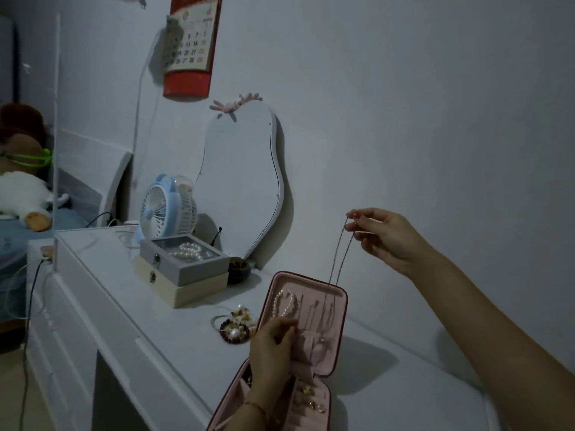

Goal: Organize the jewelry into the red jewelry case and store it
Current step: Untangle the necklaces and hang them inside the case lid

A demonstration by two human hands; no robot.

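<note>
Two hands: right pinching chain necklace, left fingers curled inside open case.

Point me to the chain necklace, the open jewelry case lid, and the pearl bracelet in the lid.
chain necklace (342, 247), head view, hanging doubled strand.
jewelry case lid (340, 309), head view, pink inner right wall.
pearl bracelet (277, 301), head view, left run of beads.

The chain pinched in my right fingers looks like thin metal, faintly glinting. My jewelry case has a matt, soft pink lining, cloth-like, with a dark red rim. Inside its lid, glossy pearls. Left of the case, the worktop is smooth, slightly shiny white; the fan behind looks like plastic.
</note>
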